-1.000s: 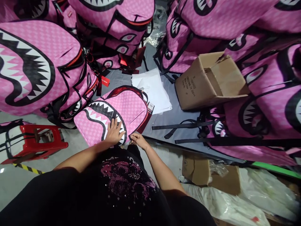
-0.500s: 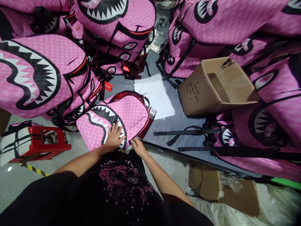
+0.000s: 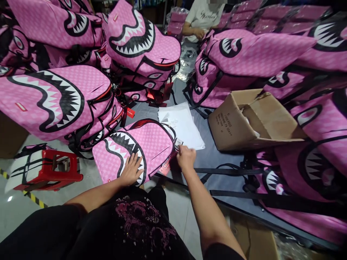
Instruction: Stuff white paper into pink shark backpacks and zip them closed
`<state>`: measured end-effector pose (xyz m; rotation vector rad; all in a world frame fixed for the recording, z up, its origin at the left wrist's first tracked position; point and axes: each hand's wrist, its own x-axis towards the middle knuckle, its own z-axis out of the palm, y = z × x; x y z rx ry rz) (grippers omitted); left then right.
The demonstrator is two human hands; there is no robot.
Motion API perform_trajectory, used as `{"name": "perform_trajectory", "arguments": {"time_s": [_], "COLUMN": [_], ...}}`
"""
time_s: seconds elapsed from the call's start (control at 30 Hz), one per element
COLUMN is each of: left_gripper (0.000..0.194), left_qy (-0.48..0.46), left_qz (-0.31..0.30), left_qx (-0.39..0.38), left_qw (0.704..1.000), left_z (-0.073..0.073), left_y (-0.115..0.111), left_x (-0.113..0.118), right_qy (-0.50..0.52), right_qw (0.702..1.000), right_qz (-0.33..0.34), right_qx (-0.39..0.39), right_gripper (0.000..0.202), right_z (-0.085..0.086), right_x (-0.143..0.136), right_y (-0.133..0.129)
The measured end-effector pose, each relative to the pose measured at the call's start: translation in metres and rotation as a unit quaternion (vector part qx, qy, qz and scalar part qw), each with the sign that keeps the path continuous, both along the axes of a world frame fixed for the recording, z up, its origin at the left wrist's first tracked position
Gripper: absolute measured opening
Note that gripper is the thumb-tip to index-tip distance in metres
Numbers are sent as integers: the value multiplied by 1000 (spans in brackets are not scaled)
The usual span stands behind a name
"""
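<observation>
the pink checked fabric backpack printed with a black-and-white shark mouth (image 3: 135, 148) lies flat on the grey mat (image 3: 214, 159) directly in front of the person, front panel up; the left hand (image 3: 132, 170) rests on its lower edge, palm down and fingers spread over the printed teeth — a placing that, in my judgement, pins the bag so it cannot slide; the right hand (image 3: 186, 157) sits at the bag's right edge, fingers curled in and pinched about a small white hang tag (image 3: 177, 143) by the red-trimmed zip; how firm the pinch is cannot be told, the fingertips being turned away from the camera; just beyond the tag lies a stack of white sheets or flat bags (image 3: 183, 124), material unclear; to their right an open brown cardboard box (image 3: 244, 121) lies tipped on its side, contents hidden by its flaps; black webbing straps (image 3: 225, 171) trail across the mat, their ends lost under neighbouring bags; heaps of matching pink shark-mouth backpacks (image 3: 54, 101) crowd both sides — several are cut off by the frame; a red plastic stool (image 3: 47, 171) stands at the left on the pale floor; at the far top edge another person in a white shirt (image 3: 202, 16) is partly visible, their hands largely obscured by the heaps; the print on the tag and box is too small to read.
</observation>
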<state>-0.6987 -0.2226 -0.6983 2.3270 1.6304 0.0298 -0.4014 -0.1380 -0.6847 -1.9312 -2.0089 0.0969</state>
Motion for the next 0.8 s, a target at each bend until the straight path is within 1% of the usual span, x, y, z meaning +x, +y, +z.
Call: {"name": "perform_trajectory", "arguments": {"time_s": [0.03,0.07,0.13,0.2,0.27,0.3,0.33,0.37,0.4,0.43,0.47,0.5,0.53,0.57,0.63,0.7,0.73,0.8], "left_gripper": [62,63,70,92,119,123,123,120,114,109,105,100,97,95,93,89,86,79], "left_qy": [-6,-16,-53,-113,-173,-195,-213,-227,-239,-249,-259,-267,-276,-286,-313,-342,-358,-389], "left_qz": [9,26,76,116,147,173,189,193,183,160,133,112,101,92,70,40,32,44], "left_qx": [-17,-35,-57,-35,35,78,122,160,192,216,232,244,253,257,251,230,212,172], "left_qw": [1000,999,994,986,973,962,951,941,934,930,928,925,922,918,913,910,909,904], "left_z": [6,14,35,64,97,114,132,148,163,177,188,196,203,206,207,204,202,203], "left_y": [0,1,3,7,11,12,12,11,9,6,2,-2,-5,-8,-13,-19,-23,-33], "left_x": [2,6,24,53,83,96,106,113,117,119,119,119,118,118,114,104,95,71], "right_qy": [-4,-5,10,36,57,63,69,75,75,67,51,27,-3,-35,-100,-150,-158,-120], "right_qw": [1000,999,993,975,946,930,913,897,885,875,868,863,859,856,859,877,893,925], "right_qz": [2,21,84,152,223,265,301,337,367,393,415,432,445,453,450,421,398,360], "right_qx": [14,31,85,161,226,246,264,276,278,276,269,261,254,247,225,176,138,23], "right_gripper": [26,25,24,24,25,25,26,26,26,26,24,23,21,19,17,17,18,18], "right_z": [11,24,54,92,139,166,194,221,248,272,292,308,320,328,334,332,330,322], "right_x": [4,4,-1,-10,-18,-20,-21,-21,-20,-19,-18,-18,-18,-18,-18,-17,-17,-18], "right_y": [17,30,39,31,14,5,-4,-10,-15,-17,-15,-10,-2,11,47,89,109,138]}}
